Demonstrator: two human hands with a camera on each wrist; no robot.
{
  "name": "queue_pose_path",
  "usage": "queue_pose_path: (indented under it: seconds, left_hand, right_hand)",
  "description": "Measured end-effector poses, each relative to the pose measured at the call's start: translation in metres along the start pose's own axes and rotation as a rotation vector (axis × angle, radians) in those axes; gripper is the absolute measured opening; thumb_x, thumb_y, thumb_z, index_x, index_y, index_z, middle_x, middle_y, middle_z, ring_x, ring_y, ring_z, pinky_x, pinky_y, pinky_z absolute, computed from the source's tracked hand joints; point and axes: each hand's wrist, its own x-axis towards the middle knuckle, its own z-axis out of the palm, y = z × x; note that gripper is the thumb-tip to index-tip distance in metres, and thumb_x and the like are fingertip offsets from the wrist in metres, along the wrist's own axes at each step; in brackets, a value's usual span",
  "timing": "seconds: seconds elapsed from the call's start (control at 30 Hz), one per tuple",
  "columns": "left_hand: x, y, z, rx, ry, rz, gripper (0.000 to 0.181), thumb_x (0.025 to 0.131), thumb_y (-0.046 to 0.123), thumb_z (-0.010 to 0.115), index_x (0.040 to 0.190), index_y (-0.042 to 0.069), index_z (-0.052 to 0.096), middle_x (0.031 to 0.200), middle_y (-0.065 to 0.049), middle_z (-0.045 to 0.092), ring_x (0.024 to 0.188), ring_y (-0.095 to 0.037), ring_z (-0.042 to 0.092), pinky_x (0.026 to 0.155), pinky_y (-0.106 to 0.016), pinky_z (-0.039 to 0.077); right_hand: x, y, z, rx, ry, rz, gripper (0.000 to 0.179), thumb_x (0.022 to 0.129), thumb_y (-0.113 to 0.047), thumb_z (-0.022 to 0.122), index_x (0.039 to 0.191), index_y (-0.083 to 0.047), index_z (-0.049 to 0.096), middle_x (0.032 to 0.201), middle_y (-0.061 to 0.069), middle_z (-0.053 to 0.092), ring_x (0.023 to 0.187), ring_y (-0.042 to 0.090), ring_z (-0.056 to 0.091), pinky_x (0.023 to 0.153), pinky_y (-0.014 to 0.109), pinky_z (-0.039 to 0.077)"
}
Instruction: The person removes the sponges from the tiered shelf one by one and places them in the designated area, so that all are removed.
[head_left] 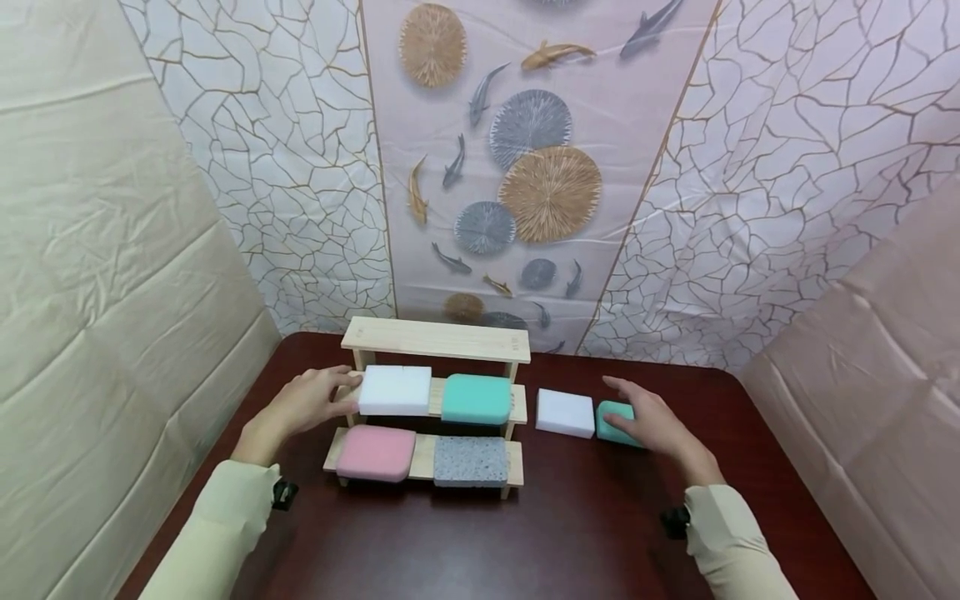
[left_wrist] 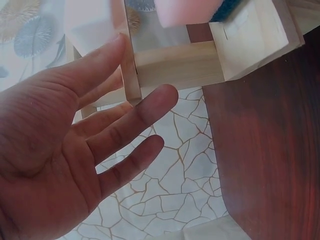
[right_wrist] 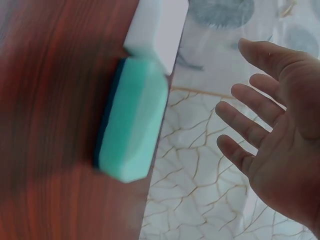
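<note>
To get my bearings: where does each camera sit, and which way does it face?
Head: on the head, facing forward and down at the wooden rack and table; left hand, right hand and sleeves show.
Left wrist: on that wrist, facing the rack and pink sponge; the left hand's palm and fingers show.
Right wrist: on that wrist, facing the table's green sponge and white block; the right hand shows.
Shared: head and right wrist both show that sponge and block.
</note>
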Motion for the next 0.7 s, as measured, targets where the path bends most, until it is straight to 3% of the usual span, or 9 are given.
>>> queue_pose_path:
  seconds: [0.37, 0.7]
  left_hand:
    - [0.001, -0.001, -0.002, -0.025, -0.027, -0.053, 0.054, 0.091, 0.031, 0.075, 0.138, 0.007, 0.061, 0.147, -0.024, 0.049, 0.128, -0.046, 0.052, 0.096, -0.061, 0.045]
    - [0.001, 0.000, -0.003, 0.005, -0.031, -0.047, 0.053, 0.092, 0.031, 0.074, 0.138, 0.008, 0.062, 0.146, -0.024, 0.050, 0.128, -0.046, 0.052, 0.097, -0.061, 0.045]
  right_hand:
    - [0.022, -0.042, 0.004, 0.017, -0.007, -0.072, 0.065, 0.097, -0.017, 0.068, 0.152, -0.002, 0.038, 0.150, 0.021, 0.045, 0.130, 0.044, 0.049, 0.096, 0.058, 0.046]
    - [0.047, -0.075, 0.013, -0.012, -0.059, -0.124, 0.062, 0.096, -0.018, 0.070, 0.150, -0.003, 0.044, 0.148, 0.018, 0.048, 0.129, 0.040, 0.051, 0.100, 0.057, 0.044]
